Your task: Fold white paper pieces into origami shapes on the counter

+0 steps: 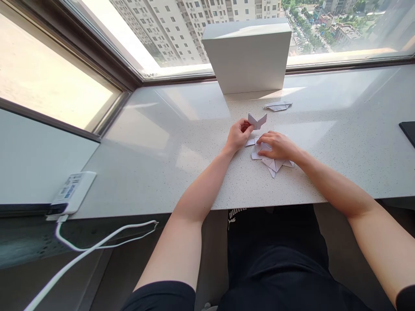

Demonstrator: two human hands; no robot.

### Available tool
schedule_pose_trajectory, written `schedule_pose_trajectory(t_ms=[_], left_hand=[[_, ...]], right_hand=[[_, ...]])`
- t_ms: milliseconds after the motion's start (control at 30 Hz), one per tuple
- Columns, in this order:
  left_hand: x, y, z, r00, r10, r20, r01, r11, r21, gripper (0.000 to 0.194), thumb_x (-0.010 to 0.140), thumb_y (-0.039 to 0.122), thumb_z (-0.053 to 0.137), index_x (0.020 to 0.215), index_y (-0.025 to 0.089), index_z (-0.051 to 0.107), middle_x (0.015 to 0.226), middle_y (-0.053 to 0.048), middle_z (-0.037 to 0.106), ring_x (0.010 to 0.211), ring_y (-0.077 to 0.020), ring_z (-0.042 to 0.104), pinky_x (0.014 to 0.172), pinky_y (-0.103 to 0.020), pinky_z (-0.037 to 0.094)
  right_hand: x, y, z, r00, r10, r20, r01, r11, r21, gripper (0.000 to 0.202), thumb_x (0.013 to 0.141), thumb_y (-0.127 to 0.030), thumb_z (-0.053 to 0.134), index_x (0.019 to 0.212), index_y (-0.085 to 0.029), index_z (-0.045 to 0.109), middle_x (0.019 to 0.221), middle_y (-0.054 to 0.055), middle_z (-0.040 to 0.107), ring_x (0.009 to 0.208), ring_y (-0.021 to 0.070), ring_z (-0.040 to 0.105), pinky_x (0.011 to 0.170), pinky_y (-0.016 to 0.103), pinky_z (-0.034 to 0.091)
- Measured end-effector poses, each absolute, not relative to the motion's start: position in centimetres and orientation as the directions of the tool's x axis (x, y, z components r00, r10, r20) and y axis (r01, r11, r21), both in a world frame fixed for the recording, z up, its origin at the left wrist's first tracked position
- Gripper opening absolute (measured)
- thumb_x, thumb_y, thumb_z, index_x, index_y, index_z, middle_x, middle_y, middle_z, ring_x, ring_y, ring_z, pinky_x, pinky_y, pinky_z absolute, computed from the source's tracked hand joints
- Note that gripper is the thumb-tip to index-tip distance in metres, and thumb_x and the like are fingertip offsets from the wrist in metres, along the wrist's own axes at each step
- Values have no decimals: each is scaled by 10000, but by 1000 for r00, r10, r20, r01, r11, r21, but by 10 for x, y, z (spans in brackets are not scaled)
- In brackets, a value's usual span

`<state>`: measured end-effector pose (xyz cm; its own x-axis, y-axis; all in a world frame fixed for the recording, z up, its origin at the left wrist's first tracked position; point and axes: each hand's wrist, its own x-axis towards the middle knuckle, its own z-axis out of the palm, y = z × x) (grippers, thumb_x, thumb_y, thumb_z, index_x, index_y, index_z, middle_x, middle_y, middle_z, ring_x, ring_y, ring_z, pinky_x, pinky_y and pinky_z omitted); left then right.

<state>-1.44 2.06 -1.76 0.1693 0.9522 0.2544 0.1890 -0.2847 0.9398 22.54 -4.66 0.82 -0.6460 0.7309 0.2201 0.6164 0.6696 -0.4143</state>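
Pinched in my left hand is a folded white paper piece with two points spread in a V. My right hand rests just to its right and lower, fingers curved over a pile of folded white papers. Its fingertips touch one of the papers; whether they grip it I cannot tell. Several pointed folds stick out below and beside this hand, and part of the pile is hidden under it. Farther back on the pale speckled counter lies a long, narrow folded white paper.
A large white box stands upright against the window at the back. At the left edge sits a white device with a white cable hanging down. A dark flat object lies at the far right.
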Motion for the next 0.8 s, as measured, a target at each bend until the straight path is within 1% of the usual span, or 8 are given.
schedule_pose_trajectory(t_ms=[67, 167, 333, 467, 533, 633, 700, 800], left_hand=[[-14, 20, -17, 167, 952, 255, 192, -285, 939, 136, 1046, 333, 884, 1069, 240, 788, 1107, -92, 926, 1072, -272, 877, 991, -407, 694], [-14, 20, -17, 167, 952, 258, 207, -289, 935, 137, 1054, 344, 877, 1066, 241, 788, 1093, -87, 922, 1053, -269, 872, 980, -407, 692], [-15, 20, -18, 173, 949, 262, 213, -296, 931, 111, 1056, 327, 860, 1065, 240, 791, 1085, -87, 920, 1025, -263, 866, 943, -396, 679], [-15, 22, -18, 174, 949, 261, 212, -295, 932, 103, 1043, 327, 859, 1056, 246, 797, 1061, -78, 919, 1016, -260, 861, 935, -390, 680], [-15, 21, -18, 168, 950, 263, 211, -295, 932, 98, 1036, 323, 857, 1051, 247, 798, 1059, -76, 921, 1026, -260, 863, 941, -388, 682], [-15, 21, -18, 167, 948, 271, 204, -302, 931, 85, 1032, 317, 844, 1051, 244, 805, 1057, -79, 921, 1021, -258, 863, 946, -391, 683], [-15, 21, -19, 169, 945, 278, 193, -309, 931, 96, 1032, 329, 847, 1056, 244, 806, 1066, -81, 922, 1024, -259, 864, 954, -396, 684], [-15, 22, -20, 163, 946, 281, 176, -307, 935, 142, 1026, 359, 879, 1051, 247, 796, 1076, -82, 920, 1031, -260, 864, 968, -402, 689]], right_hand=[[224, -48, 9, -637, 739, 219, 625, 661, -415, 298, 1124, -365, 841, 1387, -233, 887, 1340, 166, 903, 1290, 415, 794, 1134, 608, 670], [222, -49, 11, -631, 747, 210, 639, 654, -405, 282, 1149, -339, 798, 1392, -223, 880, 1334, 172, 895, 1291, 412, 792, 1117, 590, 669], [222, -51, 13, -641, 742, 195, 635, 656, -409, 362, 1096, -421, 903, 1404, -235, 863, 1344, 159, 875, 1282, 414, 773, 1103, 581, 667], [219, -53, 14, -629, 749, 209, 642, 652, -405, 341, 1101, -422, 892, 1401, -261, 864, 1342, 151, 868, 1261, 405, 756, 1070, 560, 659], [217, -54, 14, -637, 741, 211, 652, 665, -366, 296, 1128, -408, 847, 1374, -245, 870, 1319, 161, 868, 1242, 401, 753, 1051, 551, 651], [214, -55, 15, -673, 710, 206, 655, 702, -278, 223, 1198, -344, 706, 1250, -218, 883, 1226, 170, 873, 1173, 379, 752, 1025, 532, 631], [214, -54, 16, -689, 692, 216, 647, 721, -247, 272, 1224, -305, 626, 1182, -219, 881, 1182, 167, 871, 1135, 365, 750, 1007, 520, 618], [222, -50, 19, -660, 705, 260, 659, 709, -251, 318, 1233, -286, 570, 1185, -227, 879, 1193, 166, 870, 1123, 356, 758, 994, 510, 610]])
